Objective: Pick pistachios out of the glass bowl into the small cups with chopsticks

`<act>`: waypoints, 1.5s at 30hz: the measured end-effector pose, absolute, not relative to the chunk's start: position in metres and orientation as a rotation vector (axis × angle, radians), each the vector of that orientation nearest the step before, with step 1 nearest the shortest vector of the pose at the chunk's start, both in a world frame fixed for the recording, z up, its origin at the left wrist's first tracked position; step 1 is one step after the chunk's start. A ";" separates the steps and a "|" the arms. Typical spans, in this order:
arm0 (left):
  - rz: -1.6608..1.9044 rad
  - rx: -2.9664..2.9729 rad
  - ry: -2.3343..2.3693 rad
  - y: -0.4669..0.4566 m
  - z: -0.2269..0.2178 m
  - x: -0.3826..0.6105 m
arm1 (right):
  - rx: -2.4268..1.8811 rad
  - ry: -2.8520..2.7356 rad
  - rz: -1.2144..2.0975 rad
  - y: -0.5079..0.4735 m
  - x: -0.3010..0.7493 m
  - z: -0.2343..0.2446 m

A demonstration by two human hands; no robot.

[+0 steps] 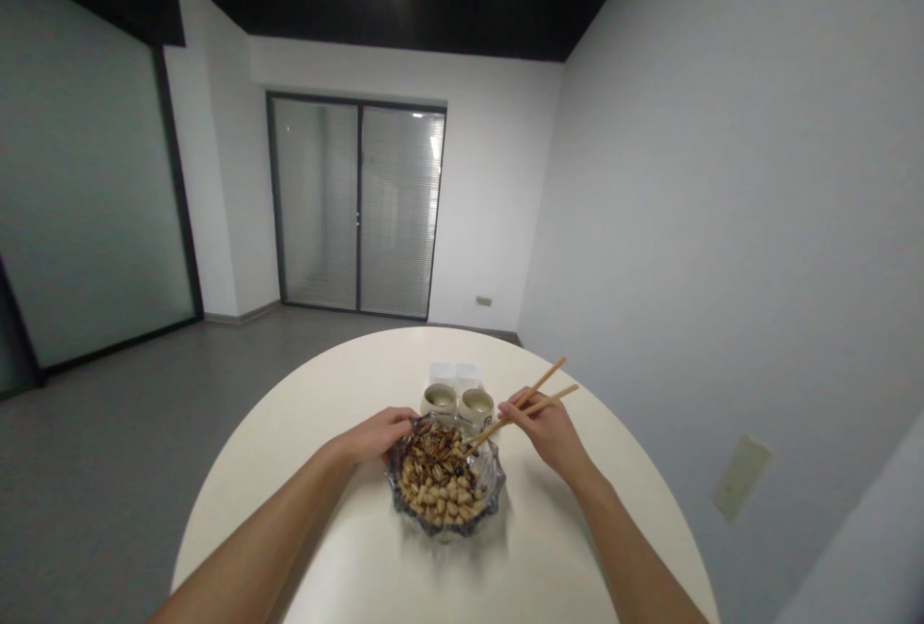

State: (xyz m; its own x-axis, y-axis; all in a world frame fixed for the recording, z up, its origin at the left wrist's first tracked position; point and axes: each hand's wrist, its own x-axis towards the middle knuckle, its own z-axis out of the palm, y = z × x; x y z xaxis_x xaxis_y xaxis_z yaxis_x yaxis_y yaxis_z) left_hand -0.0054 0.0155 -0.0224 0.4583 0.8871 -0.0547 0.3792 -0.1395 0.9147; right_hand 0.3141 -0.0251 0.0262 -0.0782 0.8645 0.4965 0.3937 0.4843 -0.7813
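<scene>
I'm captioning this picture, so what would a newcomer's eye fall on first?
Probably the bowl of what look like seeds and nuts on the table, the left hand at its left side. Next, the chopsticks in the right hand, angled into it, then two cups just beyond it.

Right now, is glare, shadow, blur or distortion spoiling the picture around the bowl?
Head view: bright glare at the right edge of the glass door, well away from the glass bowl; head view: soft shadow below the bowl on the table; head view: fine detail is soft, so the tips of the chopsticks are hard to pick out; head view: walls lean, likely wide-angle distortion.
</scene>
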 end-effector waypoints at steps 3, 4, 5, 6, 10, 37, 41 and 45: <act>0.652 1.719 1.101 0.016 -0.023 -0.006 | -1.071 -1.614 0.604 -0.025 0.316 0.029; 0.652 1.716 1.102 0.016 -0.024 -0.006 | -1.059 -1.591 0.629 -0.026 0.316 0.030; 0.652 1.713 1.103 0.016 -0.024 -0.006 | -1.049 -1.578 0.651 -0.027 0.315 0.031; 0.651 1.710 1.103 0.016 -0.025 -0.006 | -1.044 -1.575 0.672 -0.028 0.315 0.033; 0.652 1.707 1.107 0.018 -0.026 -0.007 | -1.044 -1.630 0.737 -0.032 0.312 0.034; 0.645 1.697 1.090 0.018 -0.023 -0.006 | -1.043 -1.671 0.819 -0.032 0.302 0.027; 0.653 1.678 1.092 0.017 -0.024 -0.006 | -1.011 -1.634 0.854 -0.031 0.303 0.027; 0.661 1.699 1.104 0.018 -0.025 -0.006 | -0.996 -1.596 0.839 -0.030 0.307 0.027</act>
